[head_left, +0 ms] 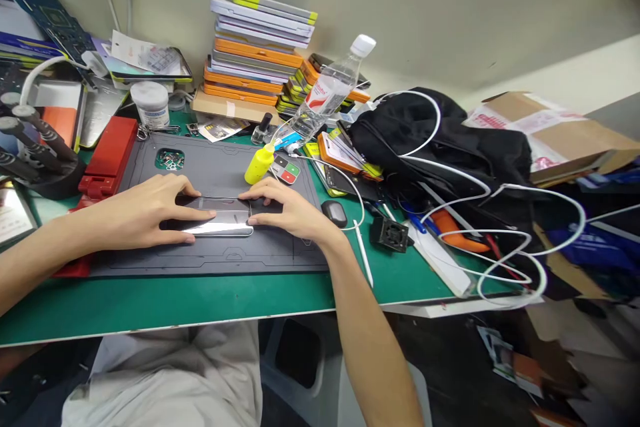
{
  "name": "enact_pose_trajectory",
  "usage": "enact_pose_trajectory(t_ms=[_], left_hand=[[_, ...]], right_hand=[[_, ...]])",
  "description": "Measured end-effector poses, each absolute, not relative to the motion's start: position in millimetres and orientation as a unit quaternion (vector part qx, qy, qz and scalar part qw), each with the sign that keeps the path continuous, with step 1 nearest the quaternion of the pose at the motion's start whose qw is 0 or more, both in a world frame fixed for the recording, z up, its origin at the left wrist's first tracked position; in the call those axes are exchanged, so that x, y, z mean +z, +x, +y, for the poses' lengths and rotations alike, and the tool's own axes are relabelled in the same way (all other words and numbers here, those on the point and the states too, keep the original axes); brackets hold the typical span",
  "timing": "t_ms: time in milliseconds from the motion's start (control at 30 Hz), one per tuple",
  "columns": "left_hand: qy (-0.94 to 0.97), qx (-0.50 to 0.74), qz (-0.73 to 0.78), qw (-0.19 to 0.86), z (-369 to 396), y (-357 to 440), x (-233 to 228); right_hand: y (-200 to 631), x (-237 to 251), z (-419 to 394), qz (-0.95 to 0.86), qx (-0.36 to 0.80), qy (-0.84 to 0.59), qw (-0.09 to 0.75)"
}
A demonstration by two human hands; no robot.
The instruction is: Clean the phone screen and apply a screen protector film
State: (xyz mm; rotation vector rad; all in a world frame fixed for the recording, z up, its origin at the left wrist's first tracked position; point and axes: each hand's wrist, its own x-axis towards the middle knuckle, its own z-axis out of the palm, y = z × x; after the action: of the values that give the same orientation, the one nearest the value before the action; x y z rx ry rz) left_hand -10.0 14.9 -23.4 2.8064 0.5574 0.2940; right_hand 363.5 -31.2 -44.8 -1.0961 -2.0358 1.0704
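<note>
A phone (234, 217) with a dark glossy face and a shiny silver edge lies flat on a dark grey work mat (220, 260). My left hand (145, 210) grips its left end, thumb along the near edge, one finger stretched across the face and others at the far edge. At the right end, my right hand (287, 210) holds the corners between thumb and fingers. Just behind it a yellow squeeze bottle (259, 164) stands tilted. Small metal parts sit in a tray recess (170, 160) of the mat, beyond my left hand.
A red holder (107, 160) flanks the mat, with screwdrivers (37, 140) further left. Boxes (255, 53) are stacked behind, beside a tilted plastic bottle (327, 93). To the right are a white stylus (363, 253), a small fan (393, 233), white cables (515, 237) and a black bag (450, 133).
</note>
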Motion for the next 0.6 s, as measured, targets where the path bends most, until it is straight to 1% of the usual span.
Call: enact_pose_trajectory(t_ms=[433,600], left_hand=[[0.970,0.108,0.174,0.133,14.3,-11.3,-23.1],[0.971,0.117,0.173,0.116,13.9,-10.3,-24.1]], right_hand=[[364.8,-45.2,-30.6,-0.768,0.396,-0.405,0.299],[364.5,-45.4,-30.9,-0.770,0.396,-0.404,0.295]])
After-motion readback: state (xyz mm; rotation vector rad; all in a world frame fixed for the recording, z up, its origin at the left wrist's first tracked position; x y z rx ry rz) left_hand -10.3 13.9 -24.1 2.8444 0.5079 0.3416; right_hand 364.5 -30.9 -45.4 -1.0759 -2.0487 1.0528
